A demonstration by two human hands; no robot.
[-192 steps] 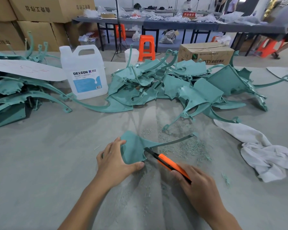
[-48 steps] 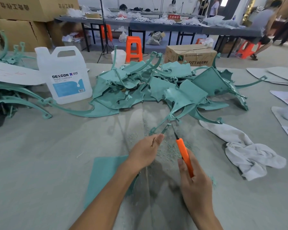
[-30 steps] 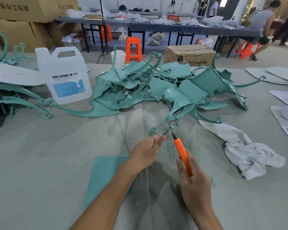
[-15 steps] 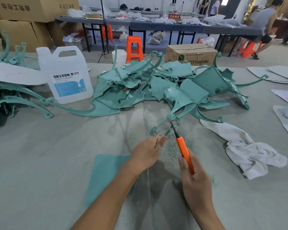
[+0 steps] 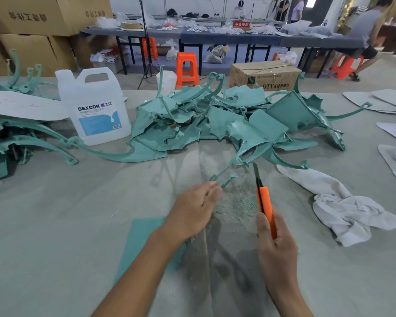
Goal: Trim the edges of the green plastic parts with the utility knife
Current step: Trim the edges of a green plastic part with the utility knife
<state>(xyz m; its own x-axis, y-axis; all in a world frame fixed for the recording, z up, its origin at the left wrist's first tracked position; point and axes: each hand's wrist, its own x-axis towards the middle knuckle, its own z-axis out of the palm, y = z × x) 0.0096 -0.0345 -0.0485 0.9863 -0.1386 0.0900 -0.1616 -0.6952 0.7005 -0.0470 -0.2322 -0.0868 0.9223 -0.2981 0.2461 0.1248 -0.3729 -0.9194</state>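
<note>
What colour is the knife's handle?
The knife handle is orange with a black strip, seen in the head view.

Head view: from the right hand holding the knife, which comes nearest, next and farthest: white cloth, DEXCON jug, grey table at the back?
1. White cloth, just to the right of the right hand.
2. DEXCON jug, far to the left and ahead.
3. Grey table, at the back of the room.
</note>
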